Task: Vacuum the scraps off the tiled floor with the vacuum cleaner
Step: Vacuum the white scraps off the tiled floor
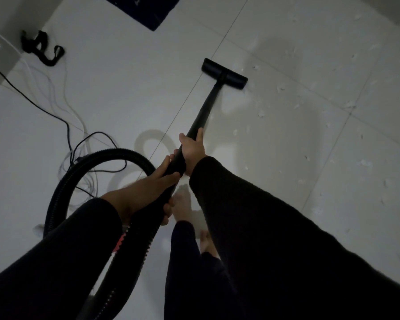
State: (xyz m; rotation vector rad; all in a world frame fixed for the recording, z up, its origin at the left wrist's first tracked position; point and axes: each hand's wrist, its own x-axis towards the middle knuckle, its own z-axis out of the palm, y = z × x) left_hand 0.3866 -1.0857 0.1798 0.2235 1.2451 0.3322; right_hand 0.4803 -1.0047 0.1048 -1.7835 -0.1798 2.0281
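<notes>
The black vacuum wand (204, 110) slants away from me to its flat floor head (224, 73), which rests on the white tiled floor (129, 93) beside a grout line. My right hand (192, 150) grips the wand higher up; my left hand (146, 192) grips it lower, where the ribbed black hose (83, 167) joins. The hose loops round to my left. Several small pale scraps (261, 113) lie scattered over the tiles right of the head and out to the far right.
Black and white cables (67, 125) trail across the floor at left. A black strap (42, 48) lies near the wall at upper left. A dark mat (148, 10) sits at the top. My bare feet (183, 204) stand under the wand.
</notes>
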